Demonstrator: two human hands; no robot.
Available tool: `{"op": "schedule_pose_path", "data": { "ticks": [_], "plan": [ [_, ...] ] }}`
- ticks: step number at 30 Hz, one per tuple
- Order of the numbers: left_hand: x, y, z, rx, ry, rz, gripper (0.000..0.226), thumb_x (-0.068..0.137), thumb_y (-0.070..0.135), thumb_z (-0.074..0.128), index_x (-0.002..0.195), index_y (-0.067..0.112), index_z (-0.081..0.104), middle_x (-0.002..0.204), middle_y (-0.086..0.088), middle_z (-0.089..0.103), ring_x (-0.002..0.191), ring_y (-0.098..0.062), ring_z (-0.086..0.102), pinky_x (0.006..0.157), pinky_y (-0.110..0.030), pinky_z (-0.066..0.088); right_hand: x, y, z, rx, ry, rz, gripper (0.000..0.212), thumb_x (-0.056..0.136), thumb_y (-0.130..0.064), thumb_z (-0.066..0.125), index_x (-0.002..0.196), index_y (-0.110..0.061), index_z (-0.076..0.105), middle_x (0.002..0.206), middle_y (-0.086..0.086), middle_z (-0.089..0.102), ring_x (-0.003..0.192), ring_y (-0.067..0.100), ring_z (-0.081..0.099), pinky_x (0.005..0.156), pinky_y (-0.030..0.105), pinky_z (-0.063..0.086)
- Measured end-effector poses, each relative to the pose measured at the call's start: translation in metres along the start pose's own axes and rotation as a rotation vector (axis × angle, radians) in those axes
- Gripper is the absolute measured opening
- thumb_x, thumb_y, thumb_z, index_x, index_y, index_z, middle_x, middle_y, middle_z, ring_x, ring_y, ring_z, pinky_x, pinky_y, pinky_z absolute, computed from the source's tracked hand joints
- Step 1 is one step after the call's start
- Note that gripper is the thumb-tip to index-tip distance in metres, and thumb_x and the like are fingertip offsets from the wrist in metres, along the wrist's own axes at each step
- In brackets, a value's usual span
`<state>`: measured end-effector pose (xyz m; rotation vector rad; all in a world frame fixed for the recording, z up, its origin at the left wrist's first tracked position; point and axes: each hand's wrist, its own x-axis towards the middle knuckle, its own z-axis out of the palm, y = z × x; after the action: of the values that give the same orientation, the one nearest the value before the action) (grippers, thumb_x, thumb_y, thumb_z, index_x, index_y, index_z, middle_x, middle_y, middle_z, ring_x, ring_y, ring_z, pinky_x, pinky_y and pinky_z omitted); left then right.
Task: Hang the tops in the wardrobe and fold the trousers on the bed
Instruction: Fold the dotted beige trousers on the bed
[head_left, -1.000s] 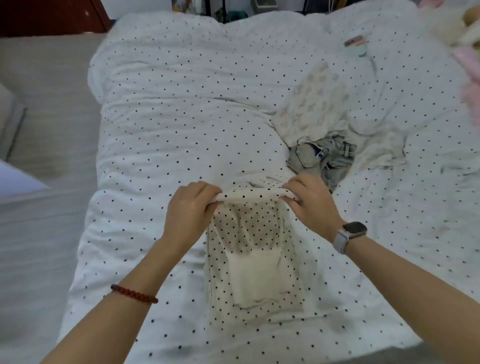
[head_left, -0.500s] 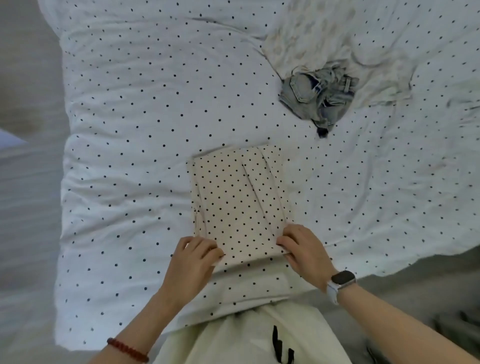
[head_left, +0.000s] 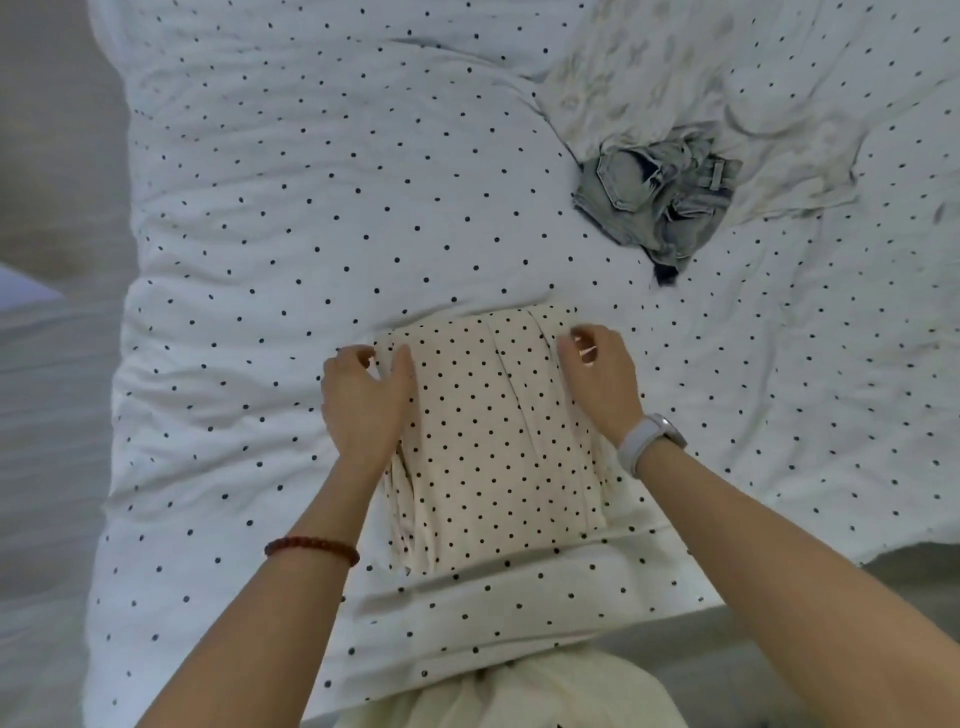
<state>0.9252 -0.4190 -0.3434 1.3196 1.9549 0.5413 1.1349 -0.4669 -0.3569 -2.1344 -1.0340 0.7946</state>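
Cream trousers with black dots (head_left: 493, 436) lie folded into a neat rectangle on the white dotted duvet (head_left: 291, 208), near the bed's front edge. My left hand (head_left: 363, 400) is at the fold's far left corner, thumb on top and fingers curled round the edge. At the far right corner my right hand (head_left: 600, 382) has its fingers curled over the cloth. A crumpled pair of pale denim shorts (head_left: 660, 208) lies beyond the fold to the right, touching neither hand.
A pale patterned garment (head_left: 623, 88) lies rumpled behind and beside the denim shorts. Grey floor (head_left: 52, 415) runs along the bed's left side. The bed's front edge is close to my body, where my cream clothing (head_left: 519, 696) shows.
The trousers' far end was brought over toward me into a shorter fold. Both hands then moved from the fold's near edge to its far corners.
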Motion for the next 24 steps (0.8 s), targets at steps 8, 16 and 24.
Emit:
{"op": "schedule_pose_path", "data": {
  "ticks": [8,16,24],
  "plan": [
    [0.041,0.015,0.012,0.111,-0.104,-0.036,0.018,0.091,0.027,0.048,0.082,0.014,0.056,0.075,0.002,0.057,0.083,-0.025,0.057,0.083,-0.039,0.049,0.053,-0.016,0.014,-0.152,-0.06,0.038,0.018,0.092,-0.021,0.049,0.102,-0.009,0.058,0.102,0.004,0.06,0.09,0.017,0.053,0.075,0.029,0.043],
    [0.045,-0.006,0.006,0.032,0.03,-0.028,0.02,0.097,0.022,0.038,0.08,0.014,0.047,0.085,-0.003,0.056,0.079,-0.022,0.05,0.092,-0.043,0.042,0.065,-0.011,-0.009,0.007,0.164,0.126,0.017,0.097,-0.008,0.04,0.105,0.0,0.053,0.095,0.005,0.052,0.084,0.018,0.047,0.073,0.028,0.038],
    [0.051,-0.005,0.005,0.025,0.045,0.077,0.032,0.093,0.036,0.046,0.112,0.012,0.056,0.118,-0.006,0.056,0.11,-0.026,0.052,0.086,-0.038,0.043,0.057,0.001,0.003,-0.042,0.185,-0.157,0.026,0.095,-0.015,0.043,0.116,-0.005,0.056,0.118,0.011,0.055,0.107,0.022,0.05,0.091,0.029,0.038]
  ]
}}
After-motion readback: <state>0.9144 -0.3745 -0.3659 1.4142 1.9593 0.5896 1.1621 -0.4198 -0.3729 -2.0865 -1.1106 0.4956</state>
